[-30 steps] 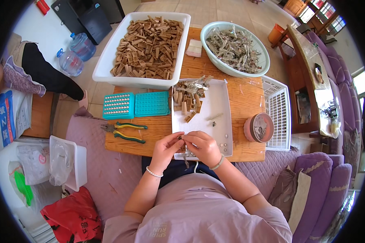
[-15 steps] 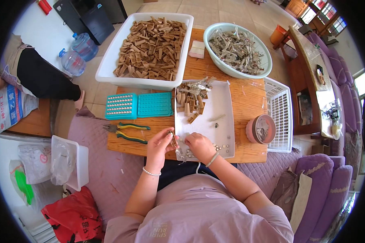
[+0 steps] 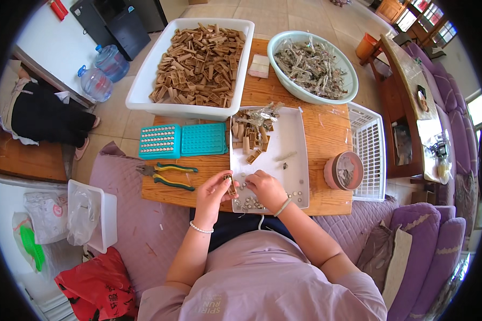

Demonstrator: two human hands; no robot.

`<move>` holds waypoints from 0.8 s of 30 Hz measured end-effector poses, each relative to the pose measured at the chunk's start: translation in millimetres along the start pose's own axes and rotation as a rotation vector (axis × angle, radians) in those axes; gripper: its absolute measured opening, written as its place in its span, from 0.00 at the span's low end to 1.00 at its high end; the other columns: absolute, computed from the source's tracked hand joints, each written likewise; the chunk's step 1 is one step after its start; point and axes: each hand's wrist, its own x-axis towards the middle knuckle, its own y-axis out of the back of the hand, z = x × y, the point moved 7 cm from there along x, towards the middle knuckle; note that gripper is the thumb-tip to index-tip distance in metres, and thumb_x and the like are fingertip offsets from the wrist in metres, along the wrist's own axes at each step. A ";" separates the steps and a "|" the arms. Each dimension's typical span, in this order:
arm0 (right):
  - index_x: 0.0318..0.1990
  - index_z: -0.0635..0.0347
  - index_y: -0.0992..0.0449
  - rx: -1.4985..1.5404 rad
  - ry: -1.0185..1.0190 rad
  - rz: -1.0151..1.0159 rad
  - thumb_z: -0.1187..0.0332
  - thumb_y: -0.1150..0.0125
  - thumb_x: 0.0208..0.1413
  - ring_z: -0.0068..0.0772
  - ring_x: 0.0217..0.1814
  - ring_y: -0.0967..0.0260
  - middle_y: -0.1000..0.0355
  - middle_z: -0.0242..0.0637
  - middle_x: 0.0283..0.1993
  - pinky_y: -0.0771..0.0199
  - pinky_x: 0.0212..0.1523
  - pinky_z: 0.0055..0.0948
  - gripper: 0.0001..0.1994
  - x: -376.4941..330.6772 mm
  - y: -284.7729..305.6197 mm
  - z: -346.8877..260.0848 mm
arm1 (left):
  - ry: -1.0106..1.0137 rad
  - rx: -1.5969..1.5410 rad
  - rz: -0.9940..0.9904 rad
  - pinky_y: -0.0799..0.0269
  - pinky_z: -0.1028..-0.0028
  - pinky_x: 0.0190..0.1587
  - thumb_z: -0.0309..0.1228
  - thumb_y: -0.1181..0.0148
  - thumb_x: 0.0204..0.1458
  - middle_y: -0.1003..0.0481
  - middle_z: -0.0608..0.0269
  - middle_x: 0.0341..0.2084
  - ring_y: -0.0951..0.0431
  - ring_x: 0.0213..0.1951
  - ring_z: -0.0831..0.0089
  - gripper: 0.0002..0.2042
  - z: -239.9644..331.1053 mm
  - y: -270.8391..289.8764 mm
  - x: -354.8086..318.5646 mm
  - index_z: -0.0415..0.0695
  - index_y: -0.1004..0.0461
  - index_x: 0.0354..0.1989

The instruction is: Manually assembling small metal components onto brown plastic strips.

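Note:
My left hand [image 3: 211, 195] grips a small brown plastic casing [image 3: 231, 185] upright between thumb and fingers, over the near left part of a shallow white tray [image 3: 284, 120]. Close beside it, my right hand [image 3: 269, 191] has its fingertips pinched together; whatever is in them is too small to make out. Below both hands, loose silver button cells [image 3: 250, 204] are scattered in the tray. More brown casings [image 3: 246, 143] and clear-wrapped parts [image 3: 263, 114] lie heaped at the tray's far left.
Left of the tray are a teal box of silver cells [image 3: 160, 140], its teal lid [image 3: 203, 139] and pliers [image 3: 168, 168]. Behind stand a white bin of casings [image 3: 134, 96] and a basin of wrapped parts [image 3: 353, 88]. A round container [image 3: 344, 171] sits right. Another person [image 3: 43, 115] stands left.
My right fingers have shifted slightly, and a clear plastic piece below my left hand no longer shows there. At the left, the other person has moved and their white-and-blue bag is out of sight.

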 end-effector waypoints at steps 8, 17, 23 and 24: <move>0.36 0.58 0.25 -0.103 0.086 -0.005 0.67 0.39 0.48 0.43 0.35 0.28 0.31 0.39 0.32 0.25 0.35 0.37 0.08 2.9 -5.4 -9.7 | 0.005 0.001 -0.006 0.21 0.73 0.38 0.29 0.46 0.58 0.25 0.62 0.38 0.23 0.40 0.75 0.14 -4.2 -0.3 -0.2 0.37 0.30 0.51; 0.35 0.68 0.24 0.720 -0.226 0.232 0.81 0.37 0.46 0.22 0.33 0.24 0.24 0.37 0.30 0.22 0.35 0.22 0.07 -5.6 37.5 -13.6 | 0.018 0.092 -0.026 0.22 0.76 0.38 0.26 0.44 0.56 0.24 0.61 0.38 0.22 0.40 0.76 0.14 -17.0 -2.3 1.4 0.34 0.29 0.50; 0.36 0.65 0.25 0.407 0.061 0.361 0.79 0.38 0.46 0.34 0.30 0.25 0.25 0.42 0.33 0.23 0.32 0.27 0.08 -8.3 54.4 -43.1 | 0.024 0.093 -0.043 0.23 0.78 0.37 0.24 0.44 0.56 0.23 0.61 0.37 0.22 0.38 0.77 0.13 -19.9 -12.0 -0.8 0.33 0.28 0.49; 0.36 0.65 0.25 0.408 0.062 0.360 0.79 0.38 0.46 0.34 0.30 0.25 0.25 0.42 0.33 0.23 0.32 0.27 0.08 -8.2 53.6 -42.7 | 0.034 0.098 -0.031 0.23 0.78 0.37 0.24 0.44 0.56 0.23 0.61 0.37 0.23 0.37 0.78 0.13 -20.0 -12.7 -1.4 0.33 0.28 0.49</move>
